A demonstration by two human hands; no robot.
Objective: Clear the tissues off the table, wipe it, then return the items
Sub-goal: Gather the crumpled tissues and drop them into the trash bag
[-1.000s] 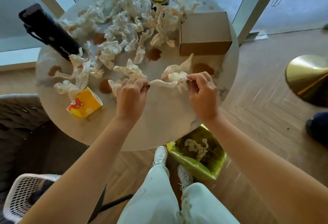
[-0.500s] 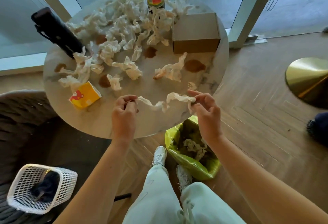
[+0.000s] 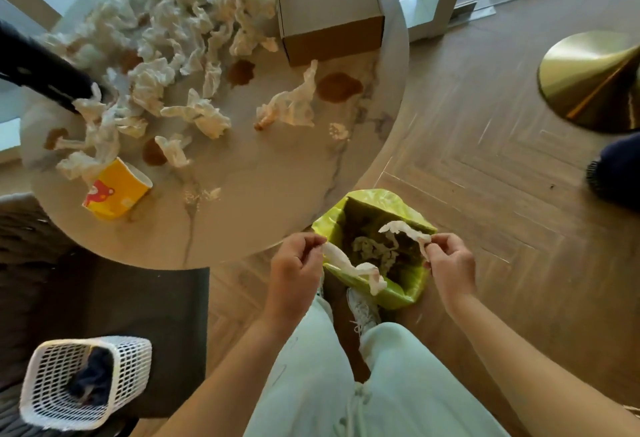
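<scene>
Many crumpled white tissues (image 3: 180, 38) lie on the round marble table (image 3: 263, 201), among several brown spills (image 3: 337, 87). My left hand (image 3: 294, 268) pinches a twisted tissue (image 3: 353, 268) that hangs over the near rim of a bin with a green bag (image 3: 408, 289). My right hand (image 3: 450, 261) pinches a second tissue (image 3: 405, 230) above the bin's opening. More tissues lie inside the bin. Both hands are off the table, just past its near edge.
On the table stand a cardboard box (image 3: 329, 10), a tipped yellow cup (image 3: 116, 190), a black object (image 3: 45, 73) and a bottle at the far edge. A white mesh basket (image 3: 86, 381) with dark cloth sits lower left. A brass base (image 3: 592, 80) stands right.
Both hands have moved from over the table down to the green bin. The one strip stretched between them has parted, and each hand now holds its own piece.
</scene>
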